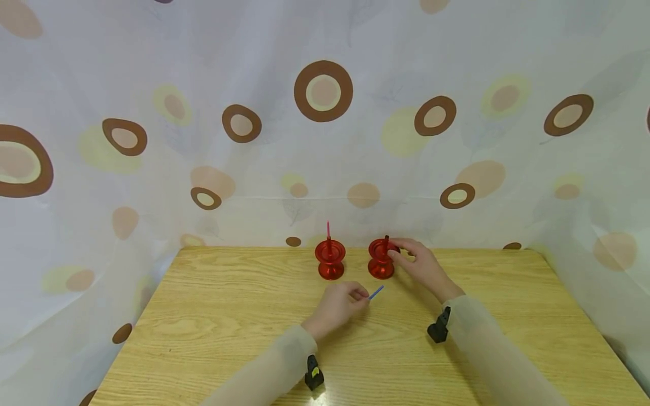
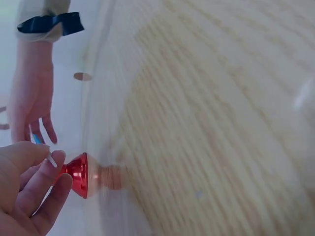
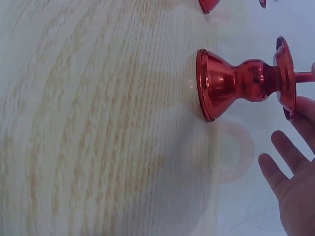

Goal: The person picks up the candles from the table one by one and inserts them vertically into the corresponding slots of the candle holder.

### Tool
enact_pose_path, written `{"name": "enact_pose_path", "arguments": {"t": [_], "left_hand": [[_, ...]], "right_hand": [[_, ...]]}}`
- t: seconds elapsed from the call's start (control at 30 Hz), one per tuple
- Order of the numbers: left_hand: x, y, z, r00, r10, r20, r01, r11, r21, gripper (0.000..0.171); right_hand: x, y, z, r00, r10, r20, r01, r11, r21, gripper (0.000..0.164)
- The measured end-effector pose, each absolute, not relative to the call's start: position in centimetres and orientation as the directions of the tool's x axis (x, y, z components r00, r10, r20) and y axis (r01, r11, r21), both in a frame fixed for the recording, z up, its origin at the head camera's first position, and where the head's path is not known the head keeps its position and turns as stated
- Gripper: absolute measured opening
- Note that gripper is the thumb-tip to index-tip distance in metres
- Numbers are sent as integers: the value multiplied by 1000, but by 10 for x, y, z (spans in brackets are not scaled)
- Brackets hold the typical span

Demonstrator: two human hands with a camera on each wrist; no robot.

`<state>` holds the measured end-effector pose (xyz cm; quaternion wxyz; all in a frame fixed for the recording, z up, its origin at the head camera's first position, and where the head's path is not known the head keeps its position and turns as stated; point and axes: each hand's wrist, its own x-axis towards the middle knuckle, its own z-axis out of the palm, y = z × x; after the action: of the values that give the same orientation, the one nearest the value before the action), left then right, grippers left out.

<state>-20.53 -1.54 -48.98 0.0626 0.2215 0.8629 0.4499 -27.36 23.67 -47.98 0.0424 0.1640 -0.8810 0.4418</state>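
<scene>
My left hand [image 1: 341, 304] pinches a thin blue candle [image 1: 376, 292] between thumb and fingers, low over the table and in front of the red candle holders. The blue stick [image 2: 52, 160] also shows between the fingertips in the left wrist view. At the right-hand candle holder [image 1: 381, 267], my right hand [image 1: 418, 265] holds the upper part, thumb and forefinger beside its upright tube. That holder's base [image 3: 212, 86] stands on the table in the right wrist view, the other fingers spread beside its dish. A thin pink candle [image 1: 328, 229] stands upright in the left-hand holder [image 1: 330, 269].
Both holders stand near the back edge of the wooden table [image 1: 218, 321]. Behind it hangs a white curtain [image 1: 274, 169] with brown rings and pale spots, which also runs along both sides. A small black camera [image 1: 314, 376] is strapped at the left wrist, another [image 1: 439, 328] at the right.
</scene>
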Motion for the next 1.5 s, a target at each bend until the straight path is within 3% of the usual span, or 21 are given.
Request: {"name": "enact_pose_path", "arguments": {"t": [0.13, 0.6, 1.03, 1.5], "left_hand": [[-212, -17, -492, -909, 406, 92, 285, 447, 848, 22], [-227, -14, -489, -941, 315, 128, 235, 332, 913, 17], [-239, -2, -470, -964, 245, 107, 172, 261, 950, 22], [-249, 11, -453, -958, 241, 157, 210, 211, 955, 20]], "right_hand": [[-273, 237, -479, -943, -254, 215, -324, 558, -764, 45], [-275, 238, -481, -938, -267, 221, -337, 550, -764, 44], [-276, 236, -486, -940, -286, 185, -322, 571, -756, 61], [-278, 236, -489, -939, -293, 178, -317, 549, -773, 65]]}}
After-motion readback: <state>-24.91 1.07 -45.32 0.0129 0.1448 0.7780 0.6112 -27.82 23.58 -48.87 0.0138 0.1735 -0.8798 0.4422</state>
